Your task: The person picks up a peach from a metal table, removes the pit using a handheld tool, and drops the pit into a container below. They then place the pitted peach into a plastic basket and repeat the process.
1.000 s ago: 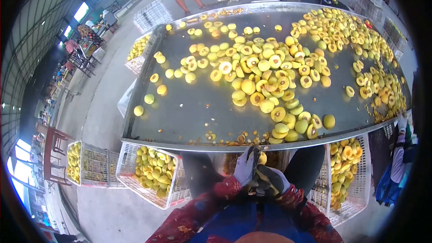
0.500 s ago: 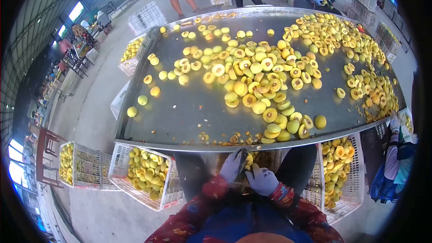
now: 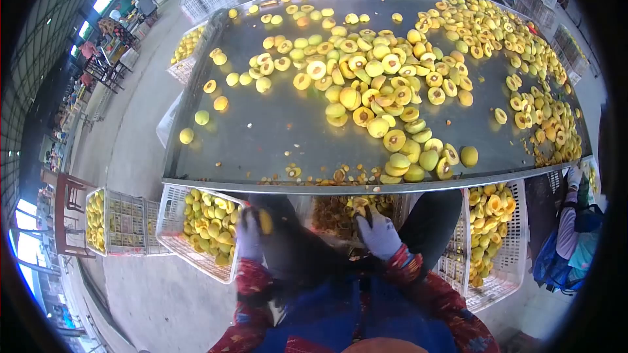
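My left hand (image 3: 250,234), gloved and smeared by motion, is at the right rim of the left crate (image 3: 171,236) of halved yellow fruit. A blurred yellow fruit piece (image 3: 265,221) shows at its fingers. Above my lap, my right hand (image 3: 379,234) in a white glove is closed around a small dark tool, with a yellow piece (image 3: 360,204) at its tip. Below the table edge, a container of brown scraps (image 3: 333,217) sits between my legs. Many whole and halved fruits (image 3: 350,97) lie on the metal table (image 3: 261,150).
A right crate (image 3: 517,248) of fruit stands beside my right leg. More crates (image 3: 124,222) are at the far left. A co-worker's gloved hand (image 3: 574,176) is at the table's right corner. Other people stand or sit beyond the table.
My left hand has moved left from my lap to the left crate, away from my right hand. The table appears higher in view. A far co-worker's hands have moved apart.
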